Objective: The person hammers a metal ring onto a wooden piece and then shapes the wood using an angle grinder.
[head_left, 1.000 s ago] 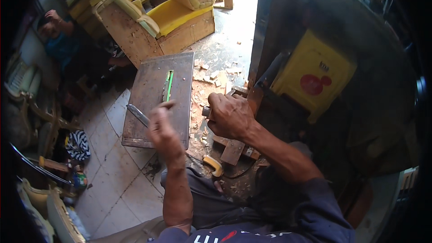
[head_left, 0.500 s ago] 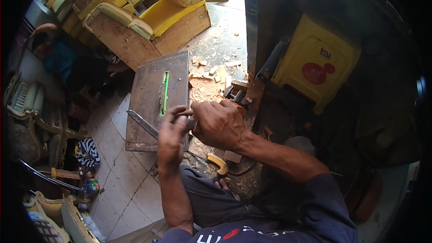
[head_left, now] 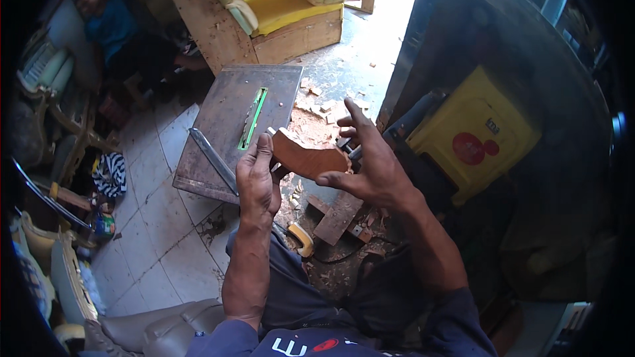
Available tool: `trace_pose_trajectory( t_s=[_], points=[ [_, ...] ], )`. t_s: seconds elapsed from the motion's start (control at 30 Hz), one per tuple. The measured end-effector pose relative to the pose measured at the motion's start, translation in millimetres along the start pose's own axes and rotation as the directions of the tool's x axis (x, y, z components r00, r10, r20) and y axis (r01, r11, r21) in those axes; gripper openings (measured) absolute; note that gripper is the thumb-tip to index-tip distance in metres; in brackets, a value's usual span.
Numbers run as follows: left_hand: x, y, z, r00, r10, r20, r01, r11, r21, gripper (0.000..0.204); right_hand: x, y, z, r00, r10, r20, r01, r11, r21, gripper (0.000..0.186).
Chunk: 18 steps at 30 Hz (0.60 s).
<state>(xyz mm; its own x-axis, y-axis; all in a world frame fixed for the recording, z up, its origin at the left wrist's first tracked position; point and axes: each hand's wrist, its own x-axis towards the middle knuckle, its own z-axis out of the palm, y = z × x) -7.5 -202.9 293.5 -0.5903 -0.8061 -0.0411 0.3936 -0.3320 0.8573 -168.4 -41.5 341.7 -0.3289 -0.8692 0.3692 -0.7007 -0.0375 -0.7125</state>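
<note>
Curved wood block is up between both hands, near the right edge of the worktop. Left hand is clamped on its left end. Right hand has fingers spread apart; thumb seems to touch the block's lower right, contact hard to confirm. Worktop has a green-edged slot; metal strip lies left of it. Yellow stool at right.

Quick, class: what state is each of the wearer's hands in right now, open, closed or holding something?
Left hand: closed on the left end of a curved wooden piece.
Right hand: open, fingers spread, thumb at the piece's lower edge.
</note>
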Motion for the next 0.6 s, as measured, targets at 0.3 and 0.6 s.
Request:
trace_pose_trajectory(
  t_s=[0.3,0.6],
  points=[
    [-1.6,5.8,14.2,1.0,-0.004,0.01,0.007,0.975,-0.221,0.032,1.1,11.7,6.4,0.986,0.092,0.136,-0.09,0.996,-0.026,0.093],
    [0.1,2.5,9.5,1.0,0.012,-0.02,-0.015,0.986,-0.167,0.038,-2.5,0.3,22.6,0.997,0.058,0.051,-0.057,0.998,-0.028,0.088]
  ],
)
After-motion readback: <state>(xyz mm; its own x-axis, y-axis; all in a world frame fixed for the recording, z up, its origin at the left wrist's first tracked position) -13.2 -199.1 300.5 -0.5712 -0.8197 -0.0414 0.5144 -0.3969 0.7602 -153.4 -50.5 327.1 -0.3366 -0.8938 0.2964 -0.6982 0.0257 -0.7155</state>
